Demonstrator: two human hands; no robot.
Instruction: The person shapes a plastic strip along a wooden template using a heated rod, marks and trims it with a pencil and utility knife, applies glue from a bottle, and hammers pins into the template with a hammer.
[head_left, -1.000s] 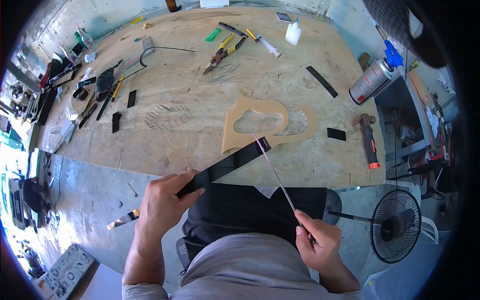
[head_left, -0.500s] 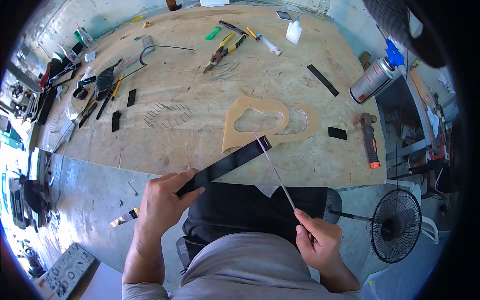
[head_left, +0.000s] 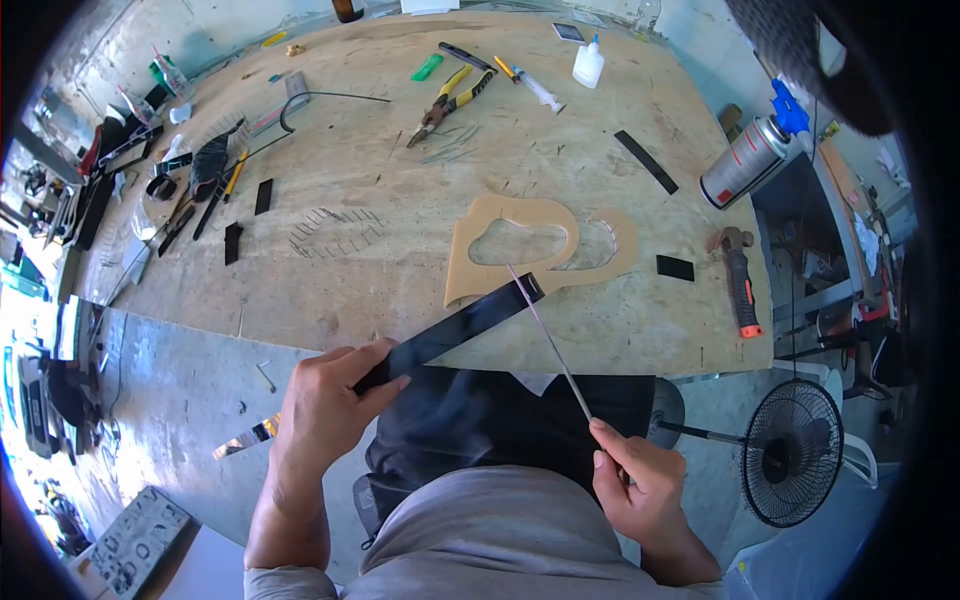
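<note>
My left hand (head_left: 335, 400) is closed around a long flat black strip (head_left: 455, 330), thumb along its near edge. The strip slants up to the right over the table's front edge. A shiny, patterned end piece (head_left: 247, 437) sticks out behind that hand; whether it belongs to the strip I cannot tell. My right hand (head_left: 640, 480) pinches a thin straight rod (head_left: 556, 350), pinkish toward its tip. The rod crosses the strip's far end, close to a small rectangular mark there. Just beyond lies a flat tan cut-out shape (head_left: 460, 265) with a looped opening, partly covered by the strip.
On the wooden table (head_left: 400, 200) lie a hammer (head_left: 740, 280), black pieces (head_left: 675, 267), pliers (head_left: 445, 103), a syringe (head_left: 540, 90) and a glue bottle (head_left: 589, 65). Upright pins (head_left: 335, 230) stand at left-centre. A torch canister (head_left: 745, 160) stands right; a fan (head_left: 792, 452) is below.
Faint pale wisps like smoke now show over the dark trousers below the strip. The patterned end piece behind my left hand has shifted slightly outward. Both hands stay almost where they were.
</note>
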